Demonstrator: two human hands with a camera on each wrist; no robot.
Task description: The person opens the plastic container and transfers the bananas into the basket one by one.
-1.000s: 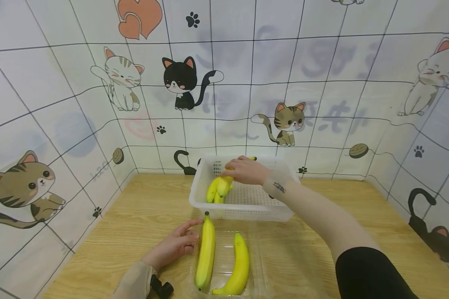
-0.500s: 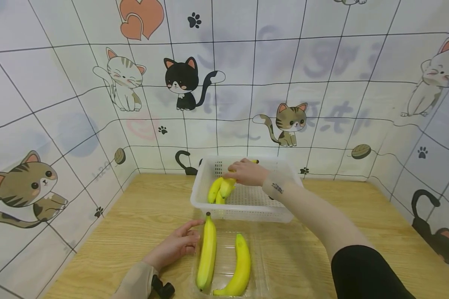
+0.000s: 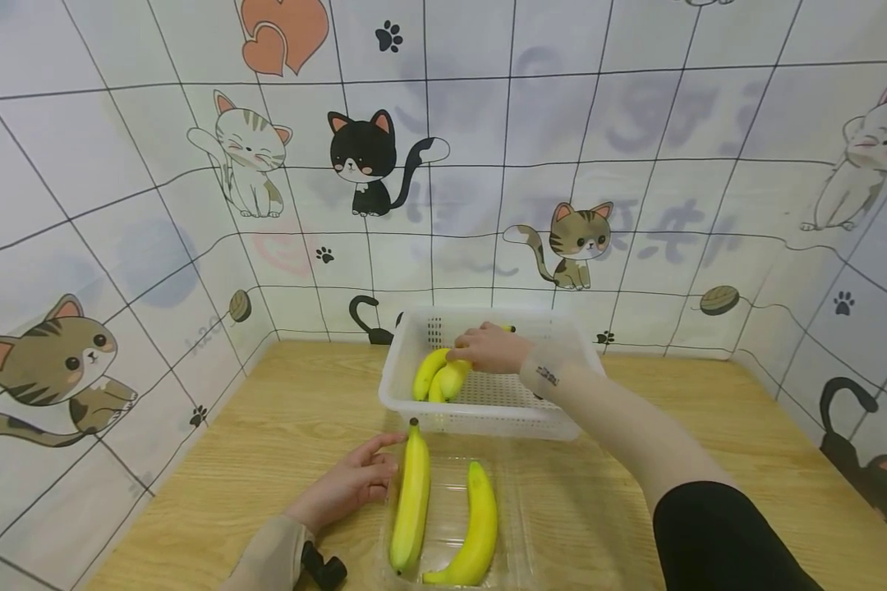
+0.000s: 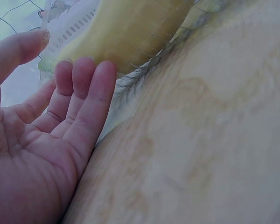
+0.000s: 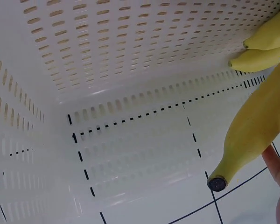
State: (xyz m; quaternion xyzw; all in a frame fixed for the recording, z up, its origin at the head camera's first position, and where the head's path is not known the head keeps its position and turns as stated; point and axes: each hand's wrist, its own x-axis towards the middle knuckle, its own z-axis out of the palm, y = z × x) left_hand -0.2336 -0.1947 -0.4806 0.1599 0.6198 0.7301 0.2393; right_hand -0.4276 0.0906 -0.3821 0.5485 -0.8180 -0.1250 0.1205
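Observation:
My right hand point(image 3: 491, 349) reaches into the white perforated basket point(image 3: 488, 423) and grips a yellow banana point(image 5: 254, 123) between thumb and fingers. The dark stem end of this banana points away from the hand in the right wrist view. More bananas point(image 5: 270, 32) lie at the basket's left end. With its fingers relaxed, my left hand point(image 3: 351, 484) rests at the left side of a clear plastic box point(image 3: 447, 501). Inside that box lie two bananas: a straighter one point(image 3: 411, 501) along the left side and a curved one point(image 3: 479, 525) to its right.
The basket stands at the back of a wooden table point(image 3: 636, 460), just behind the clear box. A cloth wall point(image 3: 458, 197) printed with cartoon cats and grid lines encloses the table at the back and both sides.
My right hand has lowered a little and shifted right, and the gripped banana's near end has moved slightly right, away from the other bananas. The left hand stays at the box.

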